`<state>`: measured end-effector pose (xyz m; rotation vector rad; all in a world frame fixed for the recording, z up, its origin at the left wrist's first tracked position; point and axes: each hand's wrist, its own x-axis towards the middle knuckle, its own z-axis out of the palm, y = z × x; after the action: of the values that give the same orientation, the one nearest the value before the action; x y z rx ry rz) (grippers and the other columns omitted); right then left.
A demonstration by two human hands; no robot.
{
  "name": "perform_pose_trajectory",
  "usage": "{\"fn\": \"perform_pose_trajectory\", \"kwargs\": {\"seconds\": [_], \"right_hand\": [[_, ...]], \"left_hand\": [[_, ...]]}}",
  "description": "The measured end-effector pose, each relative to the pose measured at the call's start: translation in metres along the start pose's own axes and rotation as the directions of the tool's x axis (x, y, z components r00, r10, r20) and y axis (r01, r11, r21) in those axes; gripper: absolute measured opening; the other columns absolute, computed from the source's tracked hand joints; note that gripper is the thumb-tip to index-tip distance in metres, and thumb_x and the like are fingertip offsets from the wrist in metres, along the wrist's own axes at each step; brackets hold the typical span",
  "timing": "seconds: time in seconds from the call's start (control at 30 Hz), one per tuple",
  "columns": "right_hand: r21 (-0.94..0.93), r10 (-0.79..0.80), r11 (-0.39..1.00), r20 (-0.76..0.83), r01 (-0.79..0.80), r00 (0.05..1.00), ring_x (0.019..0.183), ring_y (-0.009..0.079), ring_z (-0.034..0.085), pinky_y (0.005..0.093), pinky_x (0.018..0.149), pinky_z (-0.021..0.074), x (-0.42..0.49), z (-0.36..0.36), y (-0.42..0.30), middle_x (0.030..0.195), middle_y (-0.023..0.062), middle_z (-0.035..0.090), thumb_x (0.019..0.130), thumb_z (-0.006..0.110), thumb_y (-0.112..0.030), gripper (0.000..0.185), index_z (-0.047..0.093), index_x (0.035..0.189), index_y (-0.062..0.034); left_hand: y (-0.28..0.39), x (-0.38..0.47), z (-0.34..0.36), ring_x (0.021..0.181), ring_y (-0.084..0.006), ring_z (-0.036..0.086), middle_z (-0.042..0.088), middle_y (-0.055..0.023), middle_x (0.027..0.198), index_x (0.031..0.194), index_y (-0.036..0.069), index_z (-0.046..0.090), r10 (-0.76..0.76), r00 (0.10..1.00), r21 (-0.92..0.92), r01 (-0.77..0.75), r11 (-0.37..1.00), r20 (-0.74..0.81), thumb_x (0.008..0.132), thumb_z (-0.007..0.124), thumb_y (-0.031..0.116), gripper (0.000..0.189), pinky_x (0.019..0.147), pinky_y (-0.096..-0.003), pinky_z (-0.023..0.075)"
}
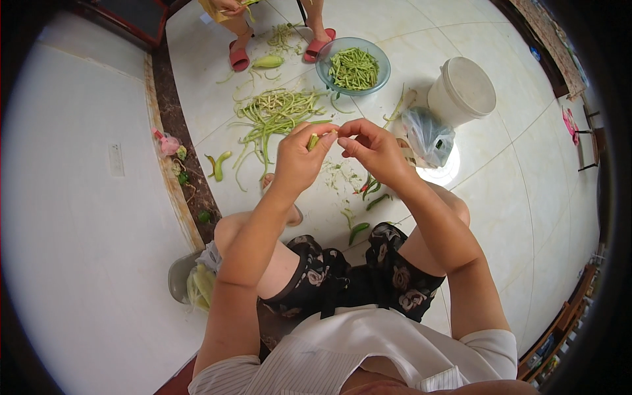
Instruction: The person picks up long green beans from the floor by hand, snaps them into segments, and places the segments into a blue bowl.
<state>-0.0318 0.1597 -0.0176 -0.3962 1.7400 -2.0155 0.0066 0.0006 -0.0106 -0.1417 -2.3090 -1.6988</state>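
Observation:
My left hand is closed around short green bean pieces, and a pale bit shows between its thumb and forefinger. My right hand meets it at the fingertips, thumb and forefinger bent close together; whether they pinch anything is too small to tell. Just beyond my hands a loose heap of long green beans lies on the tiled floor. Farther off, a bluish glass-like bowl holds many short cut bean pieces. Small trimmings are scattered on the floor below my hands.
Another person in red slippers sits opposite, near a pale green gourd. At right stand a white bucket and a plastic bag. Chili peppers lie between my knees. A white wall borders the left side.

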Motion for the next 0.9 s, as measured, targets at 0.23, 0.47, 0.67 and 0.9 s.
{"fn": "perform_pose_trajectory", "kwargs": {"seconds": [0.23,0.47,0.67,0.9], "right_hand": [[-0.089,-0.017,0.996,0.003,0.017,1.000,0.066,0.0067,0.054,0.0202,0.060,0.0460,-0.002,-0.002,-0.001,0.078,0.0009,0.059,0.085,0.058,-0.014,0.019,0.058,0.098,0.0008],[-0.173,0.074,0.982,-0.034,-0.079,0.997,0.061,0.0055,0.051,0.0210,0.056,0.0449,-0.003,-0.006,-0.002,0.069,-0.0006,0.057,0.085,0.058,-0.017,0.019,0.061,0.087,0.0013],[-0.185,0.155,0.970,-0.036,-0.159,0.987,0.060,0.0047,0.051,0.0199,0.055,0.0435,-0.003,-0.007,0.000,0.069,-0.0011,0.057,0.083,0.057,-0.016,0.017,0.060,0.080,0.0000],[0.076,0.154,0.985,0.025,-0.155,0.988,0.061,0.0057,0.049,0.0200,0.059,0.0425,-0.004,-0.007,0.007,0.070,-0.0014,0.056,0.082,0.057,-0.016,0.013,0.058,0.079,-0.0033]], "left_hand": [[0.009,0.002,-0.004,0.057,-0.0192,0.054,0.056,-0.0032,0.072,0.088,0.013,0.065,0.210,0.978,0.460,-0.193,0.867,0.014,0.073,0.066,0.012,0.015,0.050,-0.0286,0.0433],[0.006,0.002,-0.003,0.055,-0.0191,0.053,0.051,-0.0030,0.067,0.087,0.013,0.064,0.351,0.922,0.546,-0.381,0.746,0.163,0.071,0.066,0.010,0.017,0.046,-0.0299,0.0413],[0.001,-0.001,-0.002,0.053,-0.0188,0.051,0.047,-0.0029,0.063,0.083,0.013,0.062,0.371,0.896,0.573,-0.443,0.689,0.246,0.071,0.064,0.007,0.014,0.045,-0.0306,0.0401],[0.002,-0.003,-0.004,0.054,-0.0189,0.051,0.049,-0.0039,0.066,0.088,0.012,0.063,0.368,0.907,0.505,-0.421,0.754,0.205,0.071,0.064,0.007,0.018,0.046,-0.0287,0.0401]]}}
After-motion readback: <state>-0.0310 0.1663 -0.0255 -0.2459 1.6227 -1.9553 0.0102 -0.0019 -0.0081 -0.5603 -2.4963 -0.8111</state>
